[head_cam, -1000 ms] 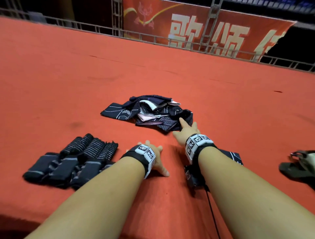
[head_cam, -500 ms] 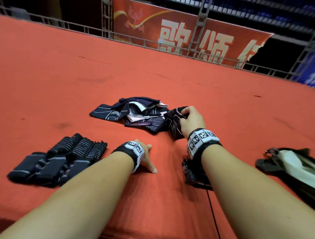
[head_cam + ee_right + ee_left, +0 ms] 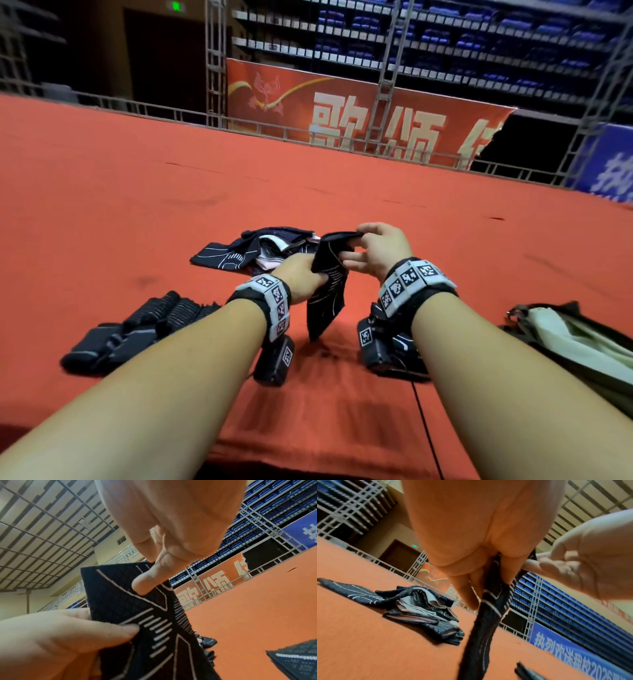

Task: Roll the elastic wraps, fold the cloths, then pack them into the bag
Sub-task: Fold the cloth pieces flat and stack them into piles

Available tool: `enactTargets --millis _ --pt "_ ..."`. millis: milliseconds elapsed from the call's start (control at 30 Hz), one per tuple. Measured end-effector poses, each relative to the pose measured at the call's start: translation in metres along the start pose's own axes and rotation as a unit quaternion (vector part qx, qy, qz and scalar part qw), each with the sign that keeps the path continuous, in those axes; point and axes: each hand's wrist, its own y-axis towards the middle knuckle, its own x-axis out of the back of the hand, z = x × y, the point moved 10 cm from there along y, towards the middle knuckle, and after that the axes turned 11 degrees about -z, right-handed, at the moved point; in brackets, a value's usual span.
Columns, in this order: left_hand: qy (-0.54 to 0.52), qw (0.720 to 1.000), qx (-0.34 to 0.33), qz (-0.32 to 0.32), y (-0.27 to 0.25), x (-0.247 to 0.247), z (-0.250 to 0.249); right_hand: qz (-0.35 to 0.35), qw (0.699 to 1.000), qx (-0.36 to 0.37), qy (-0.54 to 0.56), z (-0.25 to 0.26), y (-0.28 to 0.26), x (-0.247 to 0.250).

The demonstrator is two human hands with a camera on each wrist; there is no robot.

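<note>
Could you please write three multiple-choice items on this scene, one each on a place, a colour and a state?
1. Where does the heap of dark rolled elastic wraps lie?
A. To the left of the left forearm
B. Inside the bag
C. On the pile of cloths

2. What colour is the carpeted surface?
A. Blue
B. Orange-red
C. Grey

3. How is the dark cloth with white lines held?
A. Flat on the surface, untouched
B. Lifted, gripped by both hands
C. By the right hand only

Key: 1 A, the head view shows the rolls there. 2 B, plain in every view. 3 B, the left hand and right hand both pinch it above the carpet.
</note>
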Motion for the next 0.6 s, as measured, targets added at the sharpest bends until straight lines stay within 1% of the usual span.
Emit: enactTargets --millis 67,133,200,267,333,400,467,600 --pt "-0.030 0.999 0.020 -0.013 0.001 0.012 0.000 -0.011 0.999 0.026 -0.025 0.009 -0.005 0.011" --pt "-0.114 0.992 0.061 -0.006 -0.002 0.018 0.004 -0.035 0.998 0.022 -0.050 0.008 -0.007 0.025" --pt "-0.215 0.970 0.109 0.021 -0.010 0.020 0.006 -0.036 0.997 -0.028 -0.060 -0.005 -0.015 0.035" --pt "-0.265 0.953 0.134 0.054 -0.019 0.020 0.005 0.022 0.994 -0.080 -0.078 -0.025 -0.030 0.030" --pt "-0.283 0.946 0.137 0.081 -0.027 0.021 0.002 0.094 0.986 -0.101 -0.097 -0.042 -0.046 0.022" --pt "-0.297 0.940 0.142 0.090 -0.032 0.021 0.004 0.126 0.983 -0.094 -0.094 -0.050 -0.054 0.018" --pt "-0.294 0.939 0.153 0.087 -0.037 0.021 0.007 0.132 0.984 -0.084 -0.088 -0.055 -0.057 0.017" --pt "-0.251 0.948 0.173 0.089 -0.049 0.015 0.018 0.119 0.984 -0.079 -0.108 -0.068 -0.059 0.018"
